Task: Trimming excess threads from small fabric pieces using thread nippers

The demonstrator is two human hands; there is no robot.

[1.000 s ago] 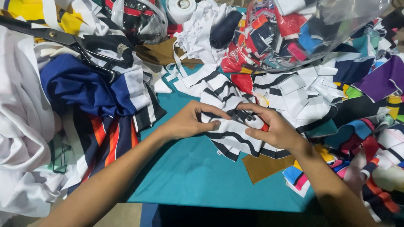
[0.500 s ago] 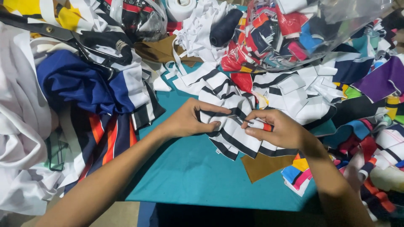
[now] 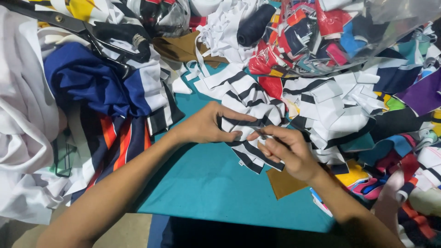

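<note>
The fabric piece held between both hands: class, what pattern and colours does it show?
The fabric piece has black and white stripes, clearest in the head view.

The flat teal cloth-covered worktop [image 3: 206,183] sets the ground colour. At its upper edge, the white fabric pieces with black stripes [image 3: 250,98] lie in a loose heap, and both the left hand [image 3: 204,126] and the right hand [image 3: 287,154] are on one such black-and-white striped strip. Left of the teal worktop, a royal blue crumpled garment [image 3: 87,85] sits beside navy cloth with orange and red stripes [image 3: 117,138], and beyond that a plain white bundle [image 3: 23,119]. Just right of the worktop's edge lies a mustard-brown scrap [image 3: 282,183]. Above it, a clear plastic bag [image 3: 340,36] shows red, blue and pink scraps. Far right, a purple piece [image 3: 420,94].
</note>
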